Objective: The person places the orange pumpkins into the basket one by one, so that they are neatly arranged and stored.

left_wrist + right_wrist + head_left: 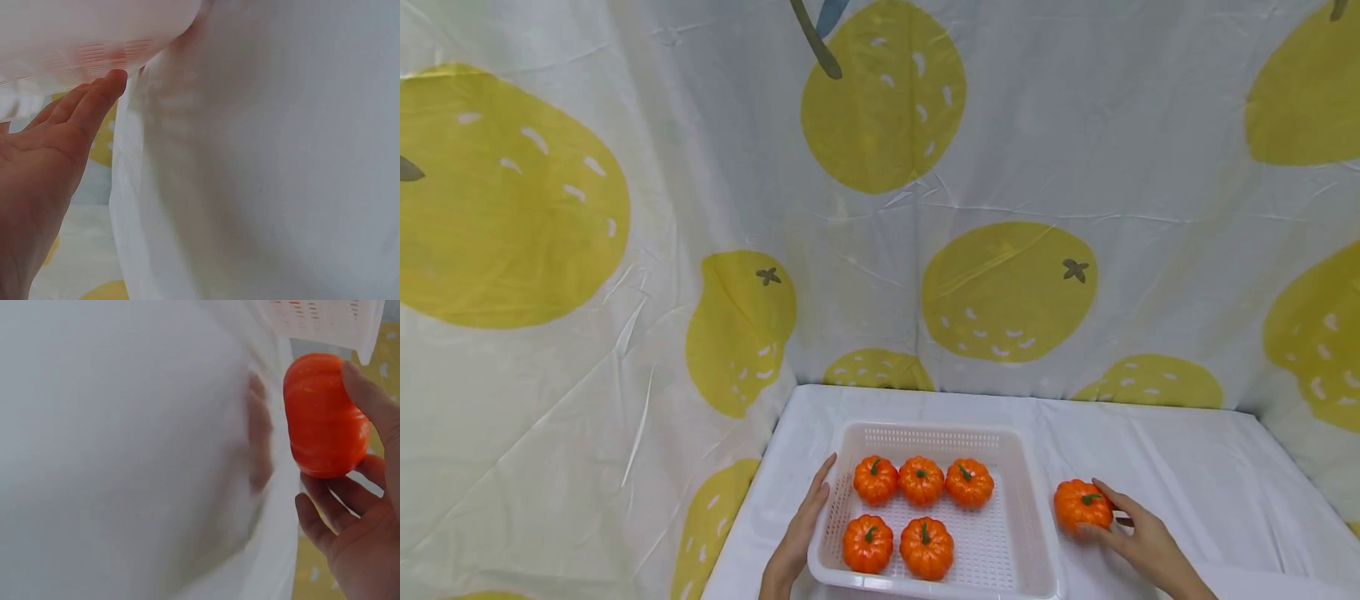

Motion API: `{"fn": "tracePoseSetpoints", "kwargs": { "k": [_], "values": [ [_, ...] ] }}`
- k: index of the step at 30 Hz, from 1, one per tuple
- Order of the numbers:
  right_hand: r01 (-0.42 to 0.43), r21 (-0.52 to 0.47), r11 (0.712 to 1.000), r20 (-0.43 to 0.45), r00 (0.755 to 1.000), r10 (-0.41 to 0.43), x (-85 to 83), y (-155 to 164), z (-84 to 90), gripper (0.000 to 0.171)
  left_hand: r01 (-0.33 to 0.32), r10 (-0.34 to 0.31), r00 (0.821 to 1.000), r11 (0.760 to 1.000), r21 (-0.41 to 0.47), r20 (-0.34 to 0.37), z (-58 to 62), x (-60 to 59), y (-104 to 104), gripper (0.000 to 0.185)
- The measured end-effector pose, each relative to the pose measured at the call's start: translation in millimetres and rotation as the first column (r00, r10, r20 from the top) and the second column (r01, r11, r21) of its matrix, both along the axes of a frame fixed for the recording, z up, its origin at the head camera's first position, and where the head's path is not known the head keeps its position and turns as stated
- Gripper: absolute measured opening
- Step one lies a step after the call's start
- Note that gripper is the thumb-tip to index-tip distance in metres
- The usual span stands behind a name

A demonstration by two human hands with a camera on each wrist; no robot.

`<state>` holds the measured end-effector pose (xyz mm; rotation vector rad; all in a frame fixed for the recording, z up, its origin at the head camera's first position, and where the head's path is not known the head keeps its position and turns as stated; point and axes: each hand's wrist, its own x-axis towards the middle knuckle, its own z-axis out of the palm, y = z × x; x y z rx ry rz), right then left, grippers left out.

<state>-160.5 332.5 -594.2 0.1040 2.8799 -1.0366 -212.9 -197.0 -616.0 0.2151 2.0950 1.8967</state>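
- Leftmost, our left hand (796, 537) lies flat against the left wall of the white basket (1033, 533), its fingers (94, 100) straight and together, gripping nothing; we judge it is there to brace the basket so it does not slide on the cloth.
- Inside the basket sit 5 small orange pumpkins: 3 in a back row (922, 481) and 2 in a front row (897, 546), stems up, close together, which leaves the front right corner bare.
- Just beside the basket's right wall, the 6th pumpkin (1082, 503) rests on the desk (1210, 467), apart from the others.
- Farthest right, our right hand (1138, 537) cups that pumpkin, fingers (369, 400) curled over its top and more fingers below it; the right wrist view shows the hold wrapping its ribbed side, a grip that looks secure enough to lift it.
- Behind everything hangs a curtain (625, 250) printed with yellow fruit.
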Motion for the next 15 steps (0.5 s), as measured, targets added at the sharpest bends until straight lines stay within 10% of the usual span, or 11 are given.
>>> {"fn": "tracePoseSetpoints", "kwargs": {
  "k": [15],
  "values": [
    [0.006,-0.033,0.999,-0.212,0.977,-0.013,-20.2,-13,44.6,0.082,0.010,-0.010,1.000,1.000,0.012,-0.007,-1.7,-1.0,0,0.057]
  ]
}}
